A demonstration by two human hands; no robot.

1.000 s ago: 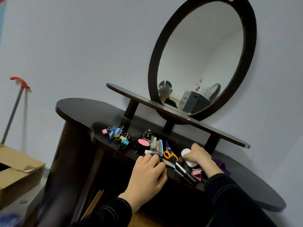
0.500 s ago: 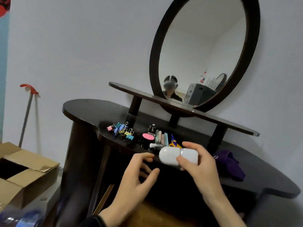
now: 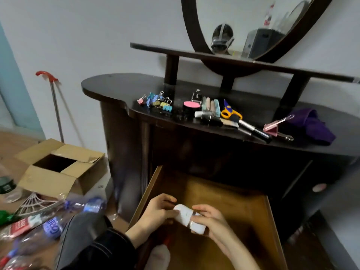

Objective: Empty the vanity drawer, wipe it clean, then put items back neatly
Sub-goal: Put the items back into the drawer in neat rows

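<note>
Both hands are on it: the left hand (image 3: 157,209) curls round one end of the white case (image 3: 188,216), and the right hand (image 3: 212,221) grips the other end, fingers wrapped underneath. The case sits tilted between them, over the near-left part of the open drawer (image 3: 243,207). I cannot tell whether it touches the wooden bottom. The drawer is pulled well out from under the vanity top (image 3: 109,84), with bare brown wood showing along its back and right side.

Up on the vanity top, things are lined up along the front edge. Toward the left end sits a cluster of coloured binder clips (image 3: 155,101). Next comes a round pink compact (image 3: 191,105), with a row of pastel sticks (image 3: 211,106) just beside it. The yellow-handled scissors (image 3: 229,112) lie touching the brushes (image 3: 251,129), which run out over the front edge. A large pink clip (image 3: 272,127) lies toward the right end, just beside a crumpled purple cloth (image 3: 315,125).

Behind them a narrow shelf (image 3: 292,70) stands on posts, with the dark frame of the mirror (image 3: 194,26) above.

On the floor to the left, an open cardboard box (image 3: 58,172) sits near the vanity's side, with plastic bottles (image 3: 58,225) lying in front of it. A red-handled stick (image 3: 55,102) leans on the wall.
</note>
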